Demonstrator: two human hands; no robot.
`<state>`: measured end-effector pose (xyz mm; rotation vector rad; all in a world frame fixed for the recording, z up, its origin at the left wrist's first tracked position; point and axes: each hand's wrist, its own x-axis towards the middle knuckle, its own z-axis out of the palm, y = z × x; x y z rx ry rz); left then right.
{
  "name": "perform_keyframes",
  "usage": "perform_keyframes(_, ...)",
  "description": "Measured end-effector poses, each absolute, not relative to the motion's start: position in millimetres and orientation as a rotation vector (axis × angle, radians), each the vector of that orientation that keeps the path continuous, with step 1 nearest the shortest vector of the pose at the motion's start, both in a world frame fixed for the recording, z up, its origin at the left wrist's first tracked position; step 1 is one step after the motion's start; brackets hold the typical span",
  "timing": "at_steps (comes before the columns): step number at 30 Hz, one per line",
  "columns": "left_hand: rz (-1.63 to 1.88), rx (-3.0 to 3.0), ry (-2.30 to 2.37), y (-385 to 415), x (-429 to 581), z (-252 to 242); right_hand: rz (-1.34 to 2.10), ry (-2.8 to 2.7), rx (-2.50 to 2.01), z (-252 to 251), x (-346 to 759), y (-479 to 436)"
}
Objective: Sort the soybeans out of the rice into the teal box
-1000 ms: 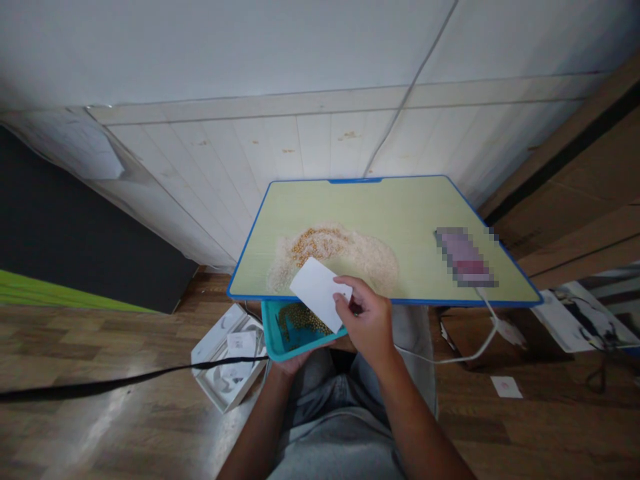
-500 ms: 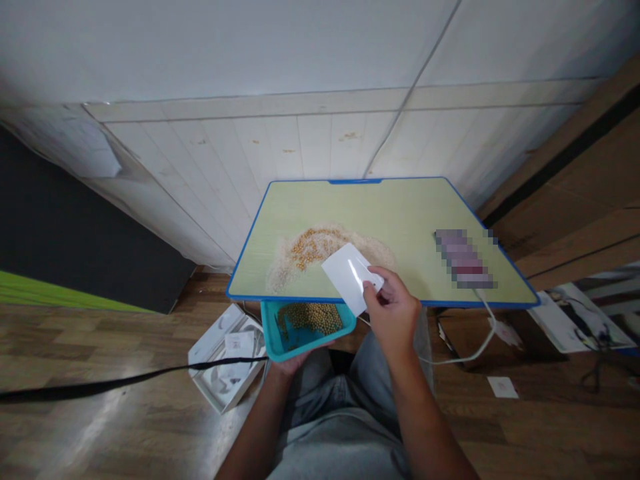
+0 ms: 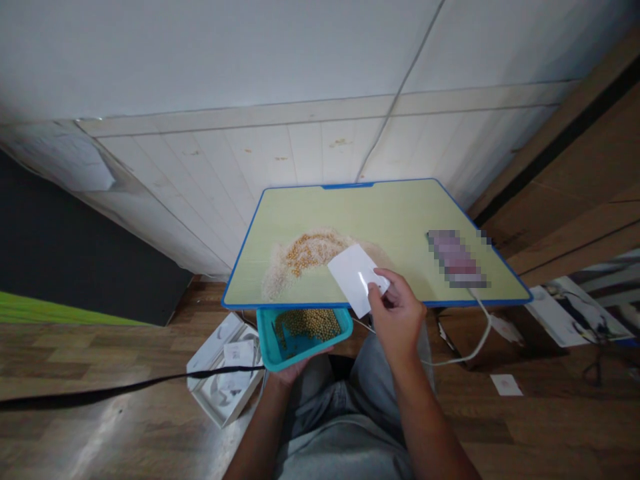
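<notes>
A teal plastic tray [image 3: 266, 337] holding yellowish soybeans [image 3: 315, 325] rests in my left hand [image 3: 295, 369], just below the table's front edge. The tray hides most of that hand's fingers. My right hand [image 3: 397, 303] pinches a glossy white card [image 3: 353, 273] by its right corner, over the near part of the table. Past the card, a curved heap of white rice-like grains [image 3: 275, 277] mixed with golden beans [image 3: 305, 250] lies on the pale green tabletop [image 3: 390, 210]. Part of the heap is hidden behind the card.
A blurred-out phone-like object [image 3: 457, 259] lies on the table's right side, with a white cable [image 3: 483, 333] hanging from it. An open white box [image 3: 225, 373] stands on the floor at left, and a black strap [image 3: 125, 385] crosses there. Cardboard boxes [image 3: 575, 173] rise at right.
The view has shifted slightly. The card in my right hand has moved a little to the right against the heap, while my left hand keeps the tray below the table edge.
</notes>
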<state>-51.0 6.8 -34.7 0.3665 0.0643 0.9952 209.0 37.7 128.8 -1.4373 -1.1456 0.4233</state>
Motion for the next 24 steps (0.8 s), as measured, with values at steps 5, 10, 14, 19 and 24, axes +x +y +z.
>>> perform_keyframes(5,0.961,0.371,0.012,8.0,-46.7,-20.1,0.429,-1.184,-1.383,132.5,197.0,35.4)
perform_keyframes(10,0.952,0.320,-0.059,10.1,-41.6,-18.8,0.484,-1.258,-1.330,131.4,186.0,33.7)
perform_keyframes(14,0.954,0.291,-0.044,10.4,-40.4,-21.6,0.520,-1.265,-1.319,124.3,184.4,33.6)
perform_keyframes(19,0.964,0.243,-0.001,7.3,-45.4,-27.2,0.620,-1.199,-1.326,113.2,186.8,35.2)
perform_keyframes(24,0.987,0.198,0.056,4.9,-45.6,-24.9,0.617,-1.205,-1.338,112.7,188.5,35.1)
